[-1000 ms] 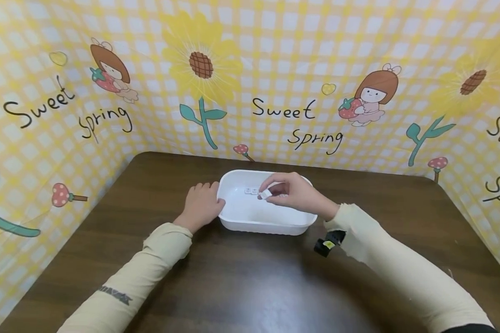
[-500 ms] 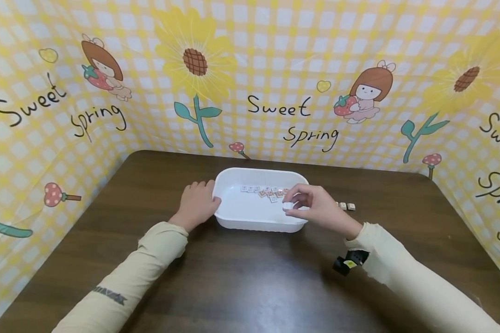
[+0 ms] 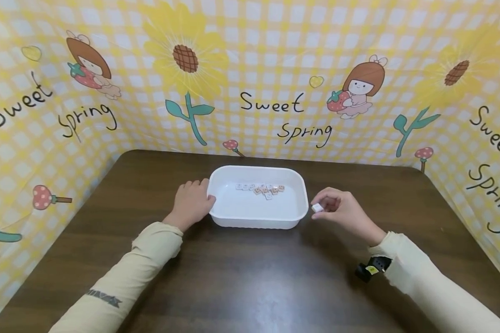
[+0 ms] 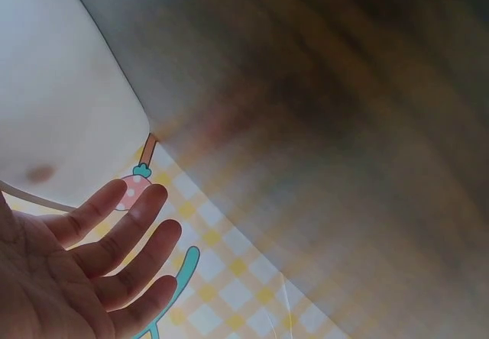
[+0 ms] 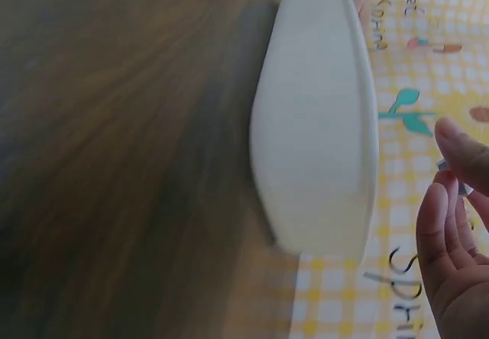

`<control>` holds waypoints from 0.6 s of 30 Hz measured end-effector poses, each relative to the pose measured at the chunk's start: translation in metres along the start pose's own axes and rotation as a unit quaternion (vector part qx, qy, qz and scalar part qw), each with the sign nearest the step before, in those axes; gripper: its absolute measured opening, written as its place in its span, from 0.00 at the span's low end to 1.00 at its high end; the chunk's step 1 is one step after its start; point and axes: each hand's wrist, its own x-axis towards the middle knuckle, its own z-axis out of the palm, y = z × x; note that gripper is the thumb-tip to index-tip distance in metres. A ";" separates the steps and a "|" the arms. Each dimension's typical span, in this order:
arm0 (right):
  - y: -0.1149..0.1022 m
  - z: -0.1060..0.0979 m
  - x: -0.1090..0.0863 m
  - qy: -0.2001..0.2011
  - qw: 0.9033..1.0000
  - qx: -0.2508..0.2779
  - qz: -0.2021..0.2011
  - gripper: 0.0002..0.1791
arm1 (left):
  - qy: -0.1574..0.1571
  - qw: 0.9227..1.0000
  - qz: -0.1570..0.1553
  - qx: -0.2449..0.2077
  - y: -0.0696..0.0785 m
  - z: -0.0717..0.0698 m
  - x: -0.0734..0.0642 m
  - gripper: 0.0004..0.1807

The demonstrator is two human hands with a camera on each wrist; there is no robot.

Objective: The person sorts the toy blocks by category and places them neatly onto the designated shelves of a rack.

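Note:
A white oblong tub (image 3: 254,212) stands near the table's far side. My left hand (image 3: 191,202) is at its left end, thumb over the rim and fingers along the outside. In the left wrist view the fingers (image 4: 137,240) look loosely extended; the thumb is hidden. Inside the tub, small square pieces (image 3: 264,190) with printed marks, some white and some orange, lie grouped toward the back. Just right of the tub, my right hand (image 3: 343,210) pinches one small white block-like piece (image 3: 317,207) between thumb and fingers; its exact kind is unclear.
The dark wooden table (image 3: 250,277) extends around the tub. A yellow checked cloth (image 3: 258,55) with flower and girl prints stands behind it and along both sides. A black wrist camera (image 3: 372,268) is strapped at the right cuff.
My right hand has moved from above the tub, past its right rim, with the white piece still pinched. Small white pieces seen right of the tub are now out of sight. The left hand stays put.

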 end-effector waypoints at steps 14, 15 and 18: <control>0.045 -0.032 -0.018 0.011 0.995 0.012 0.094 0.15 | -0.001 1.000 0.001 -0.012 -0.001 0.002 0.002 0.26; 0.050 -0.032 -0.018 0.012 0.995 0.008 0.095 0.15 | -0.002 1.000 0.001 -0.012 -0.001 0.001 0.001 0.26; 0.062 -0.033 -0.018 0.012 0.995 -0.002 0.098 0.15 | -0.002 1.000 0.001 -0.012 0.000 0.000 0.001 0.26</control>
